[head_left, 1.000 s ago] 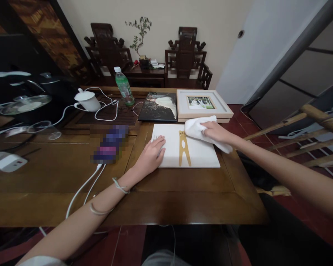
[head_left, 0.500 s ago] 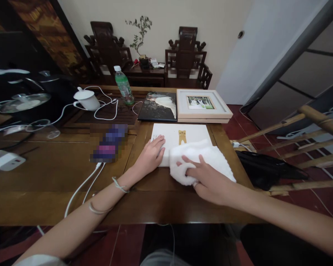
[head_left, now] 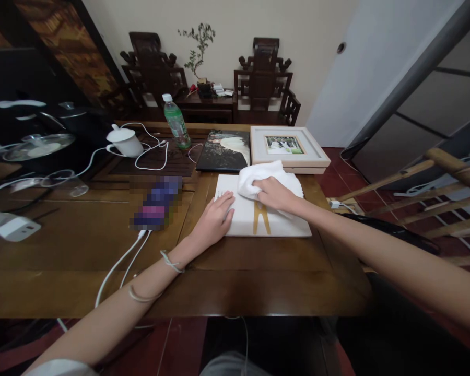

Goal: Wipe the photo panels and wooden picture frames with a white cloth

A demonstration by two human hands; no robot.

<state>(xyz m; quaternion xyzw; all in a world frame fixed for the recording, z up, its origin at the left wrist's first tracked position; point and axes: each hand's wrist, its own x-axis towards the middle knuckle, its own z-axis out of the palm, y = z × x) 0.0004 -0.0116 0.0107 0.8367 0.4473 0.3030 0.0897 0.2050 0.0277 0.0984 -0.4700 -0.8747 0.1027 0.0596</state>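
Here's the right hand (head_left: pixel 273 194), fingers closed on a bunched white cloth (head_left: pixel 264 172), pressing it over the upper middle of a white panel (head_left: pixel 241 222)! Across from it the left hand (head_left: pixel 215 218) lies flat, fingers stretched out together, resting on the panel's left edge. The panel itself lies flat on the wooden table (head_left: pixel 258 284), close to the near side, and below the cloth two legs of a golden figure (head_left: pixel 256 222) show on it; the cloth and hand hide the rest.

Just behind, side by side: a dark picture (head_left: pixel 221 152) with a white shape on it, and a pale frame (head_left: pixel 317 152) around a small photo. Left of the left hand sits a pixelated object (head_left: pixel 155 203), too blurred to name, white cable running to its near end. Further back, a green bottle (head_left: pixel 177 125) stands upright, with a white lidded cup (head_left: pixel 124 143) to its left. Against the wall, a potted plant (head_left: pixel 199 52) rises between two dark carved chairs (head_left: pixel 265 78).
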